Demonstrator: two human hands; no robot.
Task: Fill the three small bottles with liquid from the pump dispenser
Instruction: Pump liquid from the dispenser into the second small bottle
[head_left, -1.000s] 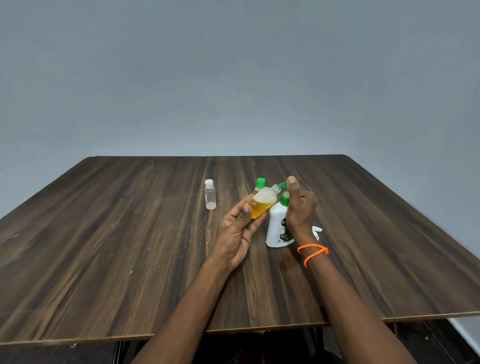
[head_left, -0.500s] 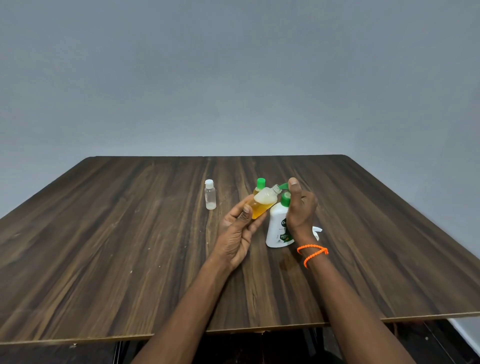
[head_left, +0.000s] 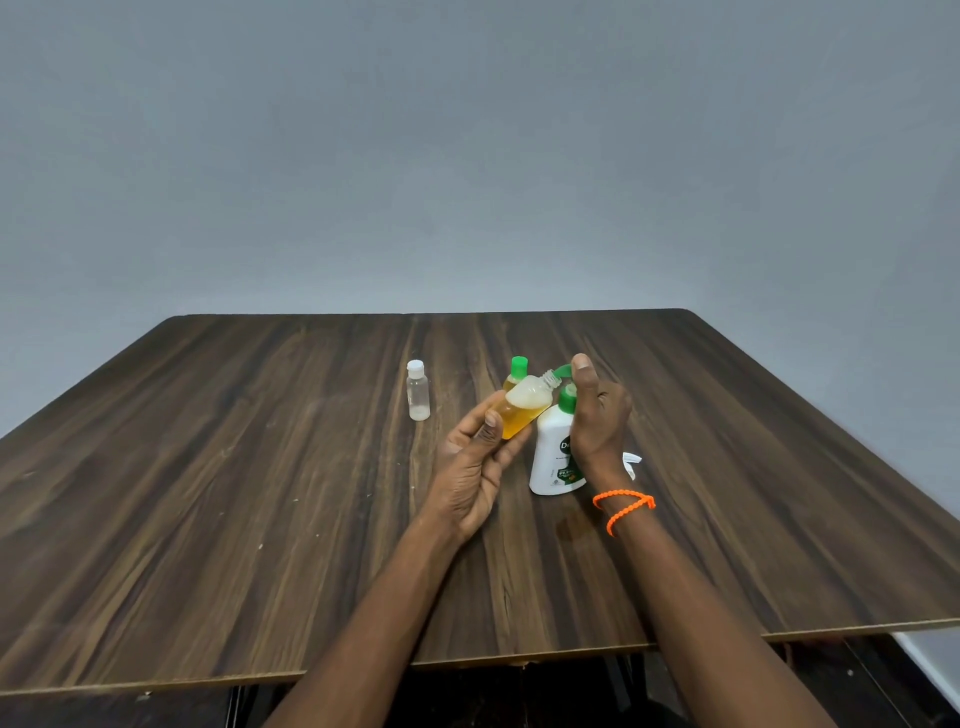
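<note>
Both hands are at work near the middle of the bench (head_left: 208, 493). We find the left hand (head_left: 475, 467) raised, palm turned inward, its thumb and fingers gripping an uncapped small bottle (head_left: 524, 410). That bottle is tilted, its open neck pointing up and to the right, just under the green spout of the pump dispenser (head_left: 553, 457). We note amber liquid in its lower part and a pale, foamy layer above.

We find the right hand (head_left: 597, 415) wrapped around the upper part of the dispenser from the right side, with the thumb laid on top of the green pump head. The other fingers are hidden behind the dispenser, so we cannot tell how they lie. An orange bracelet (head_left: 623, 506) circles the right wrist.

The dispenser is white with a green label and stands upright on the bench. Just behind the tilted bottle we see a second small bottle (head_left: 517, 376) with a green cap, standing upright and partly hidden. Further left, well apart from the hands, a third small bottle (head_left: 418, 389) with a white cap stands upright; it is clear, with a little whitish content at the bottom. A small white object (head_left: 631, 462) lies on the bench just right of the dispenser; we cannot identify it.
</note>
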